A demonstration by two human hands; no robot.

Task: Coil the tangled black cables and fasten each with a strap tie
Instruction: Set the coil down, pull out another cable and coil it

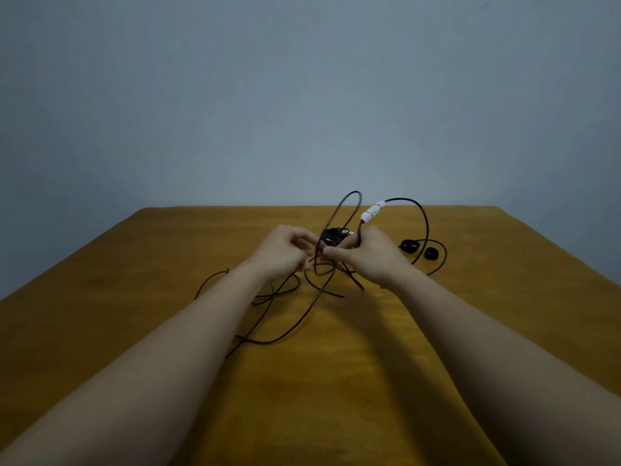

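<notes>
Thin black cables (285, 327) lie tangled across the middle of the wooden table (336, 398). A small black coil (332, 236) is held up between both hands above the tangle. My right hand (366, 257) pinches the coil and a strand from the right, thumb on top. My left hand (285, 252) has its fingers curled on the strands at the coil's left side. One cable loops up over the hands and carries a white piece with red marks (371, 211). Two black strap ties (410, 245) (430, 253) lie rolled on the table to the right.
A plain grey wall stands behind the table's far edge (319, 206). Loose cable ends trail toward the left (210, 280) and toward me. A long loop arcs round the strap ties at the right (440, 260).
</notes>
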